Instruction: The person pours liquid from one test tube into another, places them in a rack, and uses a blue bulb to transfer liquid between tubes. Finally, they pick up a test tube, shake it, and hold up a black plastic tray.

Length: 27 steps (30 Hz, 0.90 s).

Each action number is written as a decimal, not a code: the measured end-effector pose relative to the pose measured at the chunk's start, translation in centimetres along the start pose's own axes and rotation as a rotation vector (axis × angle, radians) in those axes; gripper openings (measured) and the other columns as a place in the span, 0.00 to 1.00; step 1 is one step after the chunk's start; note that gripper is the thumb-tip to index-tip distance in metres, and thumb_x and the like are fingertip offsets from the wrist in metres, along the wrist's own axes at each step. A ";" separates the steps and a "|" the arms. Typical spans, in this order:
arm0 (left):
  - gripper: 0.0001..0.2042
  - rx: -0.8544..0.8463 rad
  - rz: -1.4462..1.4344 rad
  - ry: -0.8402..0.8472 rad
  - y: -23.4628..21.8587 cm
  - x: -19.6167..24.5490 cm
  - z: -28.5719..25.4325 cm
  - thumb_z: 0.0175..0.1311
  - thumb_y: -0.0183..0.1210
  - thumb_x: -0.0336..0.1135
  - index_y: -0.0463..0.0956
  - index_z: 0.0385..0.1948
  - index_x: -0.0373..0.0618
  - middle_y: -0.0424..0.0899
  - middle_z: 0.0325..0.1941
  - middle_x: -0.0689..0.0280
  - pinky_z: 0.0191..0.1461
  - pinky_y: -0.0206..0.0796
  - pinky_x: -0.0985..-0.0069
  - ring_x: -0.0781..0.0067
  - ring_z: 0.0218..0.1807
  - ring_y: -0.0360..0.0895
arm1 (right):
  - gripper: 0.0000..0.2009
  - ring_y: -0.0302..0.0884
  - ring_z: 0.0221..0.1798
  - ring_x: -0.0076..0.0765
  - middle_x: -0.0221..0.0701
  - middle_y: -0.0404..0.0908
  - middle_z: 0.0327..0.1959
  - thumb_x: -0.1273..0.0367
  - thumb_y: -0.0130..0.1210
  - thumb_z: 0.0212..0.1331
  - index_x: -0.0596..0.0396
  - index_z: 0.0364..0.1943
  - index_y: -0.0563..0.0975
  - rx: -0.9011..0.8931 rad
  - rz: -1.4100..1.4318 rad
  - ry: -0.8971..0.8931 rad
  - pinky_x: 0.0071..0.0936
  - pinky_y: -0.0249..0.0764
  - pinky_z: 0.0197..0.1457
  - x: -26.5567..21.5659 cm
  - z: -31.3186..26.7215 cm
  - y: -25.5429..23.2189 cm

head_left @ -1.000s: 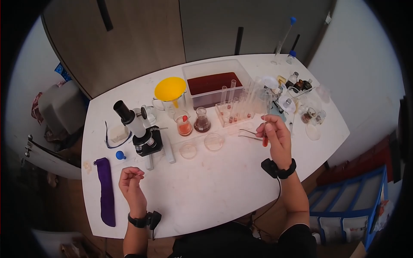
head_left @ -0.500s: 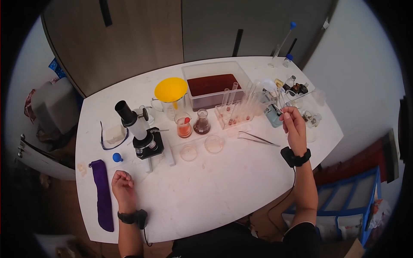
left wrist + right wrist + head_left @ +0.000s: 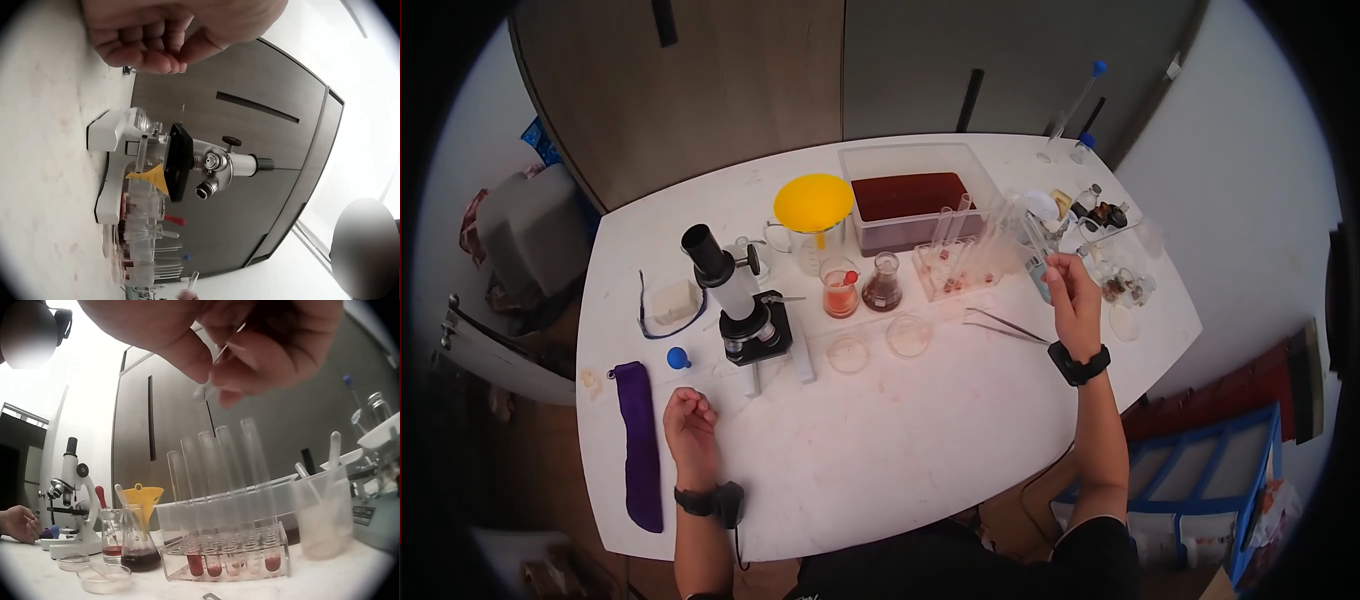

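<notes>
My right hand (image 3: 1076, 312), raised over the right side of the table, pinches a slender clear piece (image 3: 1038, 238) between thumb and fingertips. It looks like a glass tube or rod, partly hidden by the hand in the right wrist view. Below and left of that hand, metal tweezers (image 3: 1006, 326) lie on the table. A clear rack (image 3: 226, 567) of test tubes, some with red contents, stands close by. My left hand (image 3: 691, 437) hovers near the left front, its fingers loosely curled with nothing in them. Ahead of it stands a microscope (image 3: 737, 302).
Two petri dishes (image 3: 908, 337), a dark-filled flask (image 3: 884, 288) and an orange-filled flask (image 3: 839, 298) stand mid-table. Behind are a yellow funnel (image 3: 813, 202) and a plastic tub (image 3: 868, 158). A purple pouch (image 3: 637, 445) and blue bulb (image 3: 677, 357) lie left; small bottles (image 3: 1108, 214) crowd the right.
My right hand has moved right, away from the tweezers; the red item seen under its fingers no longer shows. My left hand has shifted slightly left, its fingers more curled.
</notes>
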<state>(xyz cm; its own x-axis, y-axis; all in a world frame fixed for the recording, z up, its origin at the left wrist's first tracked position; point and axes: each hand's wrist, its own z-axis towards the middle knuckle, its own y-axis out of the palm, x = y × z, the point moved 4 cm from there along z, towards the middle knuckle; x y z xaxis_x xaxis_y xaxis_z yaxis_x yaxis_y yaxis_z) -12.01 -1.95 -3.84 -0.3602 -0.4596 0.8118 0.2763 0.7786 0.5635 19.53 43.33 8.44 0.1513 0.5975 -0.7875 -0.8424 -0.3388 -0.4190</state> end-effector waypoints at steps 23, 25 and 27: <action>0.07 0.040 0.007 -0.010 -0.3 -0.2 0.3 0.75 0.52 0.36 0.72 0.35 0.46 0.74 0.33 0.70 0.40 0.66 0.82 0.81 0.34 0.71 | 0.08 0.68 0.25 0.20 0.31 0.83 0.30 0.71 0.57 0.70 0.62 0.46 0.80 -0.010 -0.187 -0.064 0.21 0.67 0.29 -0.7 0.0 0.3; 0.07 0.031 0.005 -0.009 -0.4 -0.3 0.3 0.76 0.52 0.35 0.72 0.35 0.46 0.75 0.33 0.70 0.40 0.66 0.82 0.81 0.35 0.71 | 0.08 0.68 0.25 0.21 0.31 0.83 0.30 0.71 0.57 0.69 0.62 0.46 0.79 -0.006 -0.190 -0.074 0.21 0.67 0.29 -0.7 0.0 0.3; 0.07 0.029 0.005 -0.009 -0.3 -0.2 0.3 0.76 0.52 0.35 0.72 0.35 0.46 0.75 0.33 0.70 0.40 0.66 0.82 0.81 0.35 0.71 | 0.08 0.68 0.25 0.21 0.32 0.83 0.30 0.72 0.57 0.69 0.62 0.46 0.79 -0.002 -0.194 -0.084 0.21 0.67 0.29 -0.7 0.1 0.3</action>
<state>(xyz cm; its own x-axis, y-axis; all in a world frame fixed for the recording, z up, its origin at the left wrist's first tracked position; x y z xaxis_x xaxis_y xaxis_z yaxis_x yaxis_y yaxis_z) -12.24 -1.97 -4.22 -0.3671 -0.4519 0.8130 0.2519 0.7931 0.5545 19.14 42.85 8.94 0.2663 0.7103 -0.6516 -0.8009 -0.2131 -0.5597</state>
